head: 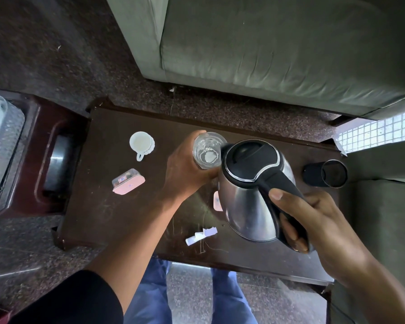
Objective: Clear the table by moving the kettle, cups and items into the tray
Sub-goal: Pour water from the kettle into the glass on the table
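A steel kettle [246, 202] with a black lid hangs tilted above the dark wooden table [117, 216], its black handle gripped by my right hand [313, 220]. Its spout touches the rim of a clear glass [207, 149], which my left hand [185, 169] holds just over the table. A white cup [141, 142] stands at the table's far left. Close to it lies a pink box with a clear lid [128, 184]. A pink packet [216, 202] peeks out beside the kettle. Torn white sachets [201, 235] lie near the front edge. A dark red tray [33, 160] sits left of the table.
A black tumbler [325, 174] lies on its side at the table's right end. In the tray rests a black base [57, 164], with a grey mesh container [0, 141] at its far left. A green sofa [267, 43] stands behind the table. My legs are under the front edge.
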{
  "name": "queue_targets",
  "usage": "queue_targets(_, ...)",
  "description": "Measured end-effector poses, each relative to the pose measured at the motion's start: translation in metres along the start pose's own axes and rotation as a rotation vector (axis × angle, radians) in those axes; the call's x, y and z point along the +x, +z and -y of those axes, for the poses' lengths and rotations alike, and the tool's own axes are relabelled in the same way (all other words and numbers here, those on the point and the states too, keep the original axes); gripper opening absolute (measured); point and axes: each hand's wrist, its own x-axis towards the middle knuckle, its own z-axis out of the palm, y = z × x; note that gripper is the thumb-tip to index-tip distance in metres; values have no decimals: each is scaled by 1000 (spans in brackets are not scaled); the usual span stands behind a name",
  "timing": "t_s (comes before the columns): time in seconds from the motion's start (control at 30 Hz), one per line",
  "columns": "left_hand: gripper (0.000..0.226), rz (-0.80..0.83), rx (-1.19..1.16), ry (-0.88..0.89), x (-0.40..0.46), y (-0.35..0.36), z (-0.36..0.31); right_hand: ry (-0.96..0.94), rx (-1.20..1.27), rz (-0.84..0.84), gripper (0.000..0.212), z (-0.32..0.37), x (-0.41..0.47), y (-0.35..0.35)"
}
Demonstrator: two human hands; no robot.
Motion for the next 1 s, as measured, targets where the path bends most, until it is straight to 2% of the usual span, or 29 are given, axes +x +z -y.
queue_targets(0.2, 88, -24, -3, -11, 14, 2, 11, -190, 149, -17, 81, -14, 3, -6)
queue_targets(0.5, 89, -15, 114, -31, 27, 19, 50, -309, 425, -124, 87, -21, 22, -3)
queue_targets(0.77, 88, 15, 137, -29, 25, 46, 77, -344, 387, -249, 86, -22, 46, 3)
queue_targets(1.0, 88, 19, 135, -55, 22, 60, 83, -361, 413, -251, 81, -16, 60, 9)
